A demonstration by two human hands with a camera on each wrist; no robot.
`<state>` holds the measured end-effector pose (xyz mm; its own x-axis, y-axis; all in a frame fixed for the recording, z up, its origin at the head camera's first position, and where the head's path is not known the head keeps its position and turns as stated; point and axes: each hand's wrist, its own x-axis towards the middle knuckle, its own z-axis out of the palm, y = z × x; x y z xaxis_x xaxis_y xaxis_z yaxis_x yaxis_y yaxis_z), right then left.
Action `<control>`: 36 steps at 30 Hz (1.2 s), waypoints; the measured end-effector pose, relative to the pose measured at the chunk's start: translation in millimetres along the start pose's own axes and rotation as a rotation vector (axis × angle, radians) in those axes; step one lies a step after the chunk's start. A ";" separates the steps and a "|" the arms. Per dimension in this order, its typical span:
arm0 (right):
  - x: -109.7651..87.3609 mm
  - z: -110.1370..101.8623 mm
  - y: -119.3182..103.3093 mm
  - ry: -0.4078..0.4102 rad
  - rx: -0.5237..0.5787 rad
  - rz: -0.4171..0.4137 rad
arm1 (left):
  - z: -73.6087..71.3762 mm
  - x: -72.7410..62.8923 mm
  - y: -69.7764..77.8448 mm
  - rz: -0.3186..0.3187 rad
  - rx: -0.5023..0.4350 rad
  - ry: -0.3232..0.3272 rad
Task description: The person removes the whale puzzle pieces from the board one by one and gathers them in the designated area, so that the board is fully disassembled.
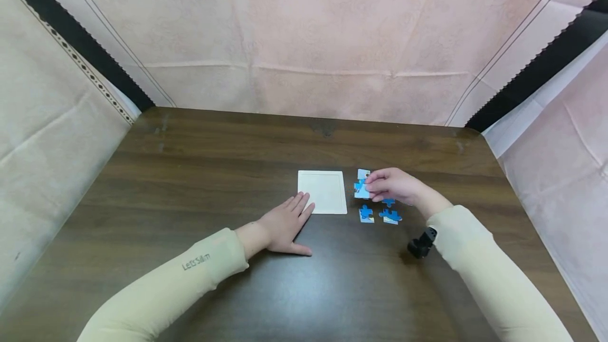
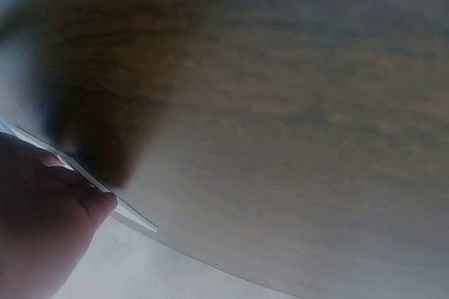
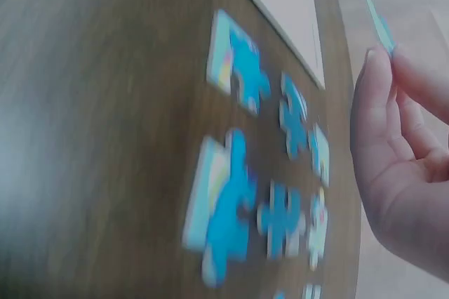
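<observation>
A flat white puzzle tray (image 1: 324, 192) with a shallow raised border lies on the table. My left hand (image 1: 280, 224) rests at its lower left corner, fingers straight and spread, fingertips on the border and thumb flat on the table. In the left wrist view, the fingers (image 2: 66, 197) lie along the tray edge. To the tray's right, my right hand (image 1: 393, 186) pinches a light-blue jigsaw piece (image 3: 381, 27) between thumb and fingertips, raised above the table. Several blue jigsaw pieces (image 1: 390, 216) lie below and around that hand, some partly hidden under it in the head view.
The brown wood-grain table (image 1: 199, 173) extends on all sides of the tray. Pale cloth (image 1: 332, 30) hangs behind its far edge and along both sides. A small black wrist camera (image 1: 421, 243) sticks out beneath the right sleeve.
</observation>
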<state>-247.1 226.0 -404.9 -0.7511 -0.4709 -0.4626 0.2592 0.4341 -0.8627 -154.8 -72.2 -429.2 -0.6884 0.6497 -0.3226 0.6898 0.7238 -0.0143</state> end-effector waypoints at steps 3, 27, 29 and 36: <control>-12.7 -15.0 9.8 -0.004 0.027 0.006 | 1.7 0.5 -0.6 0.001 -0.002 0.003; -74.4 -69.6 73.7 -0.039 0.135 0.090 | 4.2 1.6 0.6 0.000 0.007 0.007; -73.9 -71.5 79.0 -0.061 0.145 0.071 | 4.4 1.8 0.5 0.004 0.009 0.012; -73.1 -74.7 87.4 -0.141 0.174 0.011 | 4.5 1.9 0.4 0.001 0.017 0.023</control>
<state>-214.9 355.7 -431.3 -0.6584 -0.5747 -0.4860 0.3772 0.3068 -0.8738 -154.7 -71.7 -434.1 -0.6927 0.6554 -0.3011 0.6938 0.7195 -0.0298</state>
